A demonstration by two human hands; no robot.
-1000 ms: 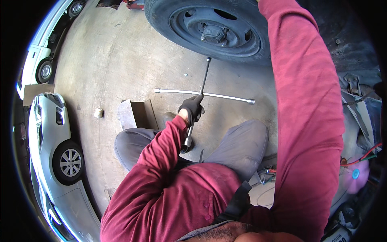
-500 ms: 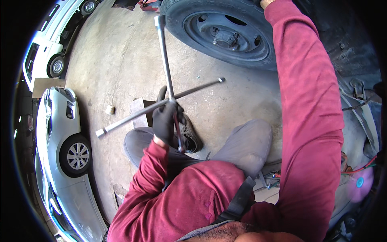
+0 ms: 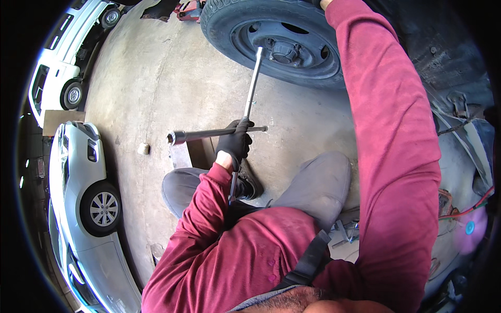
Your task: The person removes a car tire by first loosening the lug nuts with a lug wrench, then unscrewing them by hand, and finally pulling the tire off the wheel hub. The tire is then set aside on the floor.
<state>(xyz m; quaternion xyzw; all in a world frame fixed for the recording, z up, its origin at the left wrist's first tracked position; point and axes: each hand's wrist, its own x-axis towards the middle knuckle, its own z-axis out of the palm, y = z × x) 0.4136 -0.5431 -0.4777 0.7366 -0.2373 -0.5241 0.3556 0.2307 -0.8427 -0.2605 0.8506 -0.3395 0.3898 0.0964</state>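
Observation:
My left hand point(image 3: 237, 138), in a black glove, grips a metal cross wrench point(image 3: 253, 86) near where its bars meet. One end points up in front of the dark steel wheel point(image 3: 285, 51) and its tyre point(image 3: 219, 23); I cannot tell if it touches. A socket end points left and another bar reaches down past my wrist. My right hand point(image 3: 317, 3) is at the top edge beside the tyre, only a sliver of glove showing below the frame's edge, its fingers hidden. An open grey metal box point(image 3: 180, 156) lies under the wrench, near my knee.
Two parked vehicles line the left: a white van point(image 3: 60, 62) and a silver car point(image 3: 78, 156). A brown board point(image 3: 57, 119) lies between them. A small pale lump point(image 3: 143, 148) is on the concrete floor. Red equipment point(image 3: 190, 10) is at the back; hoses and a pink fan point(image 3: 467, 232) are at right.
The cross wrench was lifted and turned in my left hand; since half a second ago its upper end has swung right and down toward the wheel hub. My right arm has shifted slightly left.

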